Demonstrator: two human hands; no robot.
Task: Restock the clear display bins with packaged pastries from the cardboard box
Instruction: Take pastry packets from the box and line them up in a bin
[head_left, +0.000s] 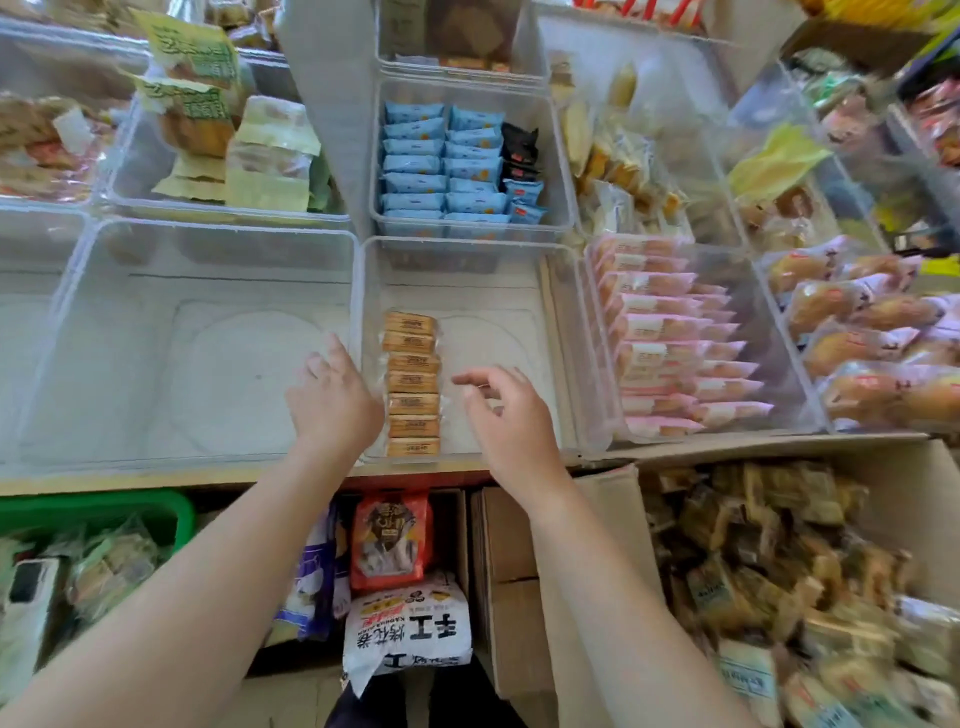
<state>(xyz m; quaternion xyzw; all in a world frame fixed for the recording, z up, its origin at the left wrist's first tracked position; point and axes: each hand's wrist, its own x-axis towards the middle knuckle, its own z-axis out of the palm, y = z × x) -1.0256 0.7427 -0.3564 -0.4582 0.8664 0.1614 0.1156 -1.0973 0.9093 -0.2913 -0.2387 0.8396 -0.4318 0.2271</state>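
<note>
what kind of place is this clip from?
Most likely a small shop's snack or bakery display. Rows of clear display bins hold individually wrapped pastries, such as the blue packets and pink-wrapped cakes, and an open cardboard box of stock sits beside them.

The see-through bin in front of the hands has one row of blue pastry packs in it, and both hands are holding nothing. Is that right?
Not quite. In the head view, the row of pastry packs in the clear bin is tan-brown, not blue; the blue packs sit in the bin behind it. The rest holds: it is one row, and the left hand and right hand hold nothing.
</note>
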